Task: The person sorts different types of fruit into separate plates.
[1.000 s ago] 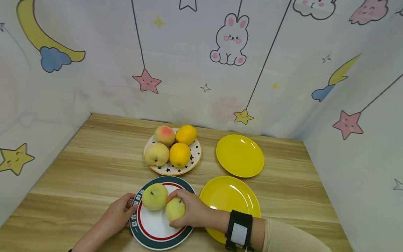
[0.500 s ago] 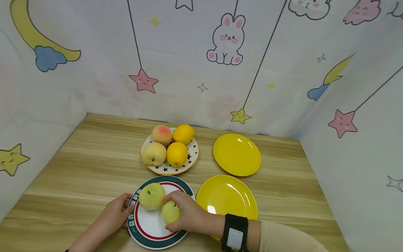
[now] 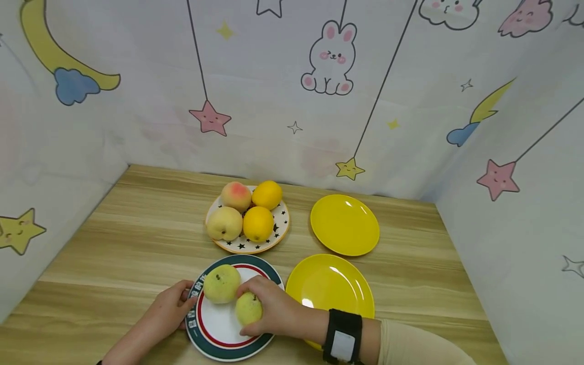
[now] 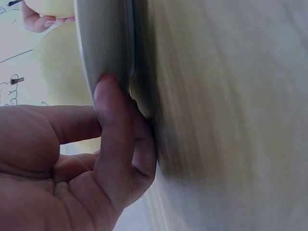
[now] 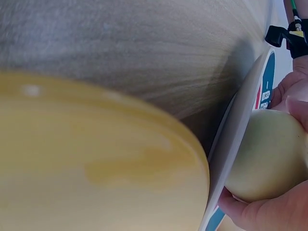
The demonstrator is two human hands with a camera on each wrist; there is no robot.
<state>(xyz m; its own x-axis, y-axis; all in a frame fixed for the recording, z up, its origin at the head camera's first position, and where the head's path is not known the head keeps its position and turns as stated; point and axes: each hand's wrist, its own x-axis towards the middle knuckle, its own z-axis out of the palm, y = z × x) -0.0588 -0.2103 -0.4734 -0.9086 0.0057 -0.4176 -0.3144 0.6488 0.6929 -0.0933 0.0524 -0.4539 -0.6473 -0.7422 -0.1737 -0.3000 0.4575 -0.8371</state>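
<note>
"Where are your hands just now?"

"Both are at the green-rimmed plate (image 3: 223, 324) on the bench (image 3: 137, 253) in front of me. Take its middle as the clock's centre, with twelve toward the back wall (image 3: 274, 147). My left hand (image 3: 171, 306) grips the rim at nine o'clock, its thumb on top and fingers curled beneath."

"And the other one?"

"My right hand (image 3: 276, 312) comes in from about three o'clock, thumb and fingers curled round a pear (image 3: 249, 310), stem up, just right of centre. Whether that pear touches the plate I can't fairly say; my own fingers hide its underside."

"Anything else on that plate?"

"A second pear (image 3: 222, 285), at about eleven o'clock, just beside the one I'm holding."

"What's around it?"

"At three o'clock, right beside the rim, a yellow plate (image 3: 328, 284), partly under my wrist with its black strap (image 3: 343, 335). At two o'clock, farther off, another yellow plate (image 3: 344, 225). At twelve, a starry plate (image 3: 283, 223) with four fruits: a peach (image 3: 236, 196) at its eleven, a lemon (image 3: 267, 195) at its one, a round yellow fruit (image 3: 258, 224) at its five, and a pale fruit (image 3: 224, 223) at its seven."
</note>
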